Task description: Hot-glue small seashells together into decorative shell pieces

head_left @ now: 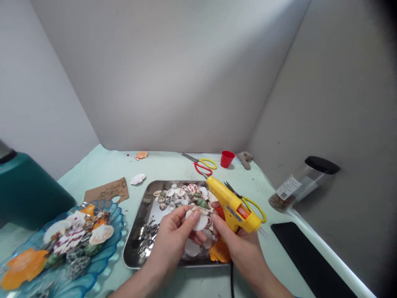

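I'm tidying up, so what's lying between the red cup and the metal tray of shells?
A pair of scissors lies there, just beyond the far rim of the metal tray and left of the red cup. The head view shows it.

Clear passage: the bare cloth of the table (167, 166) behind the steel tray (132, 248), and a narrow lane between that tray and the blue dish (119, 225). Obstructions: scissors (203, 164), red cup (227, 159) and tipped jar (302, 184) at far right; over the tray's near half, left hand (173, 236) pinching a scallop shell (200, 222) and right hand (238, 246) gripping a glue gun (231, 205).
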A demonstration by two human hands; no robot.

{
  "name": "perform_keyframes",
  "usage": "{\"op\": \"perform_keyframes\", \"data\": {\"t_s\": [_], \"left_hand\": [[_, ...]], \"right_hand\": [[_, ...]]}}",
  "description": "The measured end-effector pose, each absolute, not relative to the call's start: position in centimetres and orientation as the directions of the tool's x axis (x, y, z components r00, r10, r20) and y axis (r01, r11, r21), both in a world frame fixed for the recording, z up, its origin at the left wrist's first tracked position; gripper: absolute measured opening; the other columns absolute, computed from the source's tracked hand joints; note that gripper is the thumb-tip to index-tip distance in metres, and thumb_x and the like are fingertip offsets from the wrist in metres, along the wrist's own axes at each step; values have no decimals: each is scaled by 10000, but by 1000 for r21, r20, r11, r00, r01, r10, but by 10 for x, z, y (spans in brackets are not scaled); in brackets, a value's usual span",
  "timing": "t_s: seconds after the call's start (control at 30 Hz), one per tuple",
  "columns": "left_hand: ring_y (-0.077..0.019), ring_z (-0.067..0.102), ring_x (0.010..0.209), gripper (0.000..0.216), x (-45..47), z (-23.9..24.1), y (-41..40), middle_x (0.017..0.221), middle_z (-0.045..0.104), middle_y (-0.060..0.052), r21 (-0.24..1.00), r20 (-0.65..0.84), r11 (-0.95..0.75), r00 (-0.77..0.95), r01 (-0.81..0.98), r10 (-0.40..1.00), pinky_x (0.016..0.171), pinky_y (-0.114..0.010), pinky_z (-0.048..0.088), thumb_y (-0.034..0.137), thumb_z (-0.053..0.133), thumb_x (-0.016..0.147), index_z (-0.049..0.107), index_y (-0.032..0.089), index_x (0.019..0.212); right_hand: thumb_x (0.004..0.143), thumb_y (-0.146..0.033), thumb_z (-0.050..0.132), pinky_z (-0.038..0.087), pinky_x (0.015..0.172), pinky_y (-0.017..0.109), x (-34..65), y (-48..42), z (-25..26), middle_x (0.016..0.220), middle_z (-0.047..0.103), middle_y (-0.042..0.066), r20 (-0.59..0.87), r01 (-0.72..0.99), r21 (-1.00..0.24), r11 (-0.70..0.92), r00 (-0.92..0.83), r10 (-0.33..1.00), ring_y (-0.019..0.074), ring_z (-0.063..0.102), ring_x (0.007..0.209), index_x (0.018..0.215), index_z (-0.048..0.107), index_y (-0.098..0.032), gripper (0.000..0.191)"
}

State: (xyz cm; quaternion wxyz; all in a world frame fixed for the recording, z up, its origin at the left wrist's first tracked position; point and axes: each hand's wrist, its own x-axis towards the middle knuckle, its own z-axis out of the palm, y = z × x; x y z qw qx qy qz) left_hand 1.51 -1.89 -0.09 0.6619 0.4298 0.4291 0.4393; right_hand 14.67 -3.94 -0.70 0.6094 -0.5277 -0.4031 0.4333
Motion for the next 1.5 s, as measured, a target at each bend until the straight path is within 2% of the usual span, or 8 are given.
{"op": "perform_keyframes", "data": {"t_s": [0.2,0.5,0.77,1.0,1.2,1.37,1.5], "left_hand": [[-98,558,443,255,16,3,-21,503,626,-3,937,-206,268,267,-226,942,461,-178,435,380,637,762,579,138,821],[-107,557,434,247,15,1,-20,475,610,11,933,-198,275,310,-231,930,466,-189,441,383,623,775,554,152,826],[-97,536,413,263,15,0,-22,453,605,10,922,-218,297,299,-250,929,446,-174,417,399,643,754,562,153,800],[-100,539,415,272,17,2,-21,467,609,6,930,-210,280,281,-238,936,445,-182,421,399,646,749,590,142,819],[-102,555,443,297,15,-4,-19,501,632,-4,939,-195,259,272,-227,943,470,-185,427,382,676,721,593,131,856],[-99,548,444,293,15,-3,-19,497,612,6,939,-204,270,285,-213,936,467,-186,429,392,651,745,574,134,862],[-107,567,462,313,16,-2,-18,555,619,9,942,-207,263,256,-209,944,460,-196,440,414,655,735,569,148,875]], "right_hand": [[677,-358,726,491,491,261,148,-39,-10,556,620,-22,17,-100,-994,48,282,959,164,594,526,898,680,-166,297],[738,-368,682,476,469,228,148,-40,-13,579,639,-30,-8,-62,-998,7,236,972,139,588,506,934,665,-174,276],[716,-376,698,510,569,260,149,-39,-16,705,680,23,-7,-27,-1000,1,273,962,174,628,621,952,672,-142,334],[689,-373,714,474,463,237,147,-37,-10,509,583,-39,-28,-78,-997,-5,293,956,144,565,473,901,667,-149,311],[671,-355,731,464,449,237,146,-35,-12,476,557,-56,15,-83,-996,45,329,944,134,541,441,883,672,-157,296],[665,-346,734,474,452,243,147,-35,-12,521,608,-36,-8,-80,-997,19,328,945,148,572,462,880,680,-159,290],[648,-361,747,521,512,268,147,-37,-10,622,679,5,0,-65,-998,21,312,950,179,632,541,865,690,-153,306]]}}
